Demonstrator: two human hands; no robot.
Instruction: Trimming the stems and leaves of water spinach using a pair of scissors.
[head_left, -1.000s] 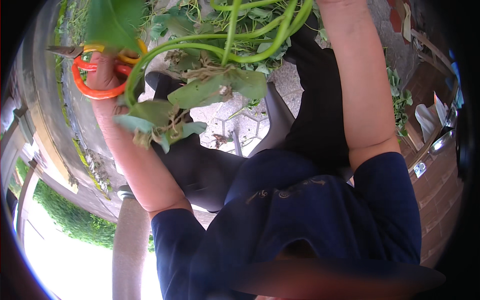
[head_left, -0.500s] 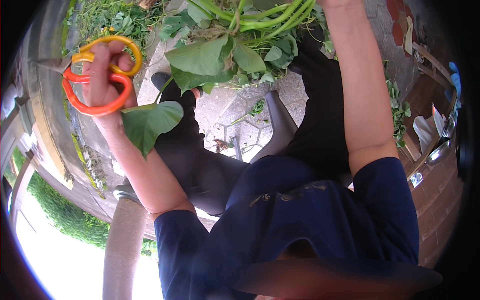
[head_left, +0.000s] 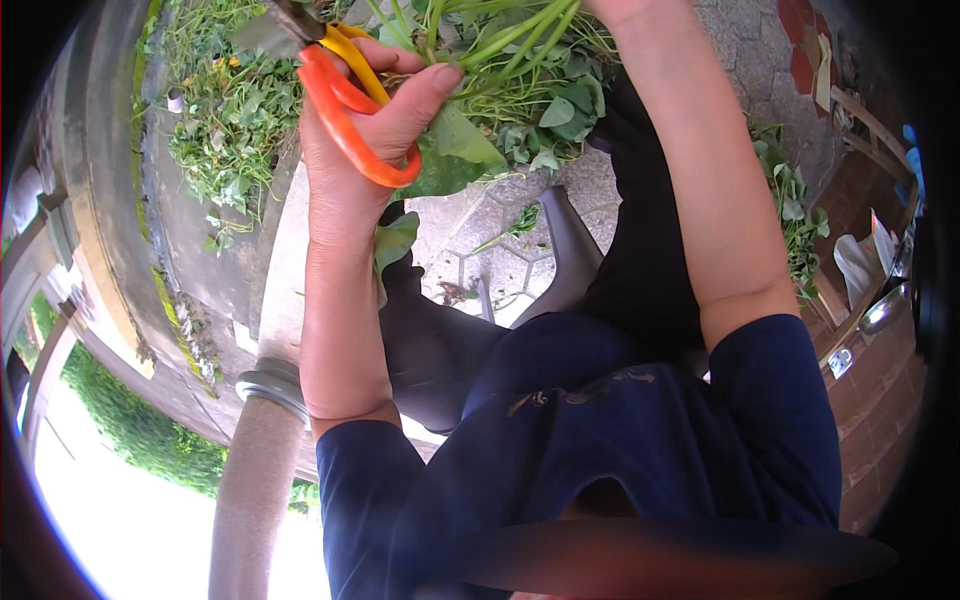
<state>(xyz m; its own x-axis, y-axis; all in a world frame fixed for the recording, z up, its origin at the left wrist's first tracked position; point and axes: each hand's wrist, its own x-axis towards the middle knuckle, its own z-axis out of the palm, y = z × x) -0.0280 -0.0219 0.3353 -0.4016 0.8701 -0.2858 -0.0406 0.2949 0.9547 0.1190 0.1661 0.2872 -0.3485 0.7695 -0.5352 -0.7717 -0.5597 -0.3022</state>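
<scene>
1. Near the upper left of the frame, the left hand (head_left: 365, 120) is grasping a pair of scissors (head_left: 341, 128) with orange and yellow loop handles, its fingers curling about them.
2. Above that hand, the scissor blades (head_left: 293, 22) are pointing toward the top edge, partly blurring.
3. At the top edge, right of centre, the right hand (head_left: 620, 8) is showing only in part; its fingers are lying outside the frame, so I cannot tell whether it is gripping anything.
4. Between the two hands, at the upper centre, long green leaf stems (head_left: 522, 38) are running up toward the right hand, and the left thumb is pointing at them; whether it is touching them I cannot tell.
5. Just below that thumb, a broad green leaf (head_left: 462, 140) is hanging.
6. Behind the stems, cut greenery (head_left: 565, 110) is covering the paving, while another heap of leafy vines (head_left: 235, 140) is lying at the upper left.
7. Below, at the centre, hexagonal paving (head_left: 470, 235) is showing between black trousers (head_left: 645, 240).
</scene>
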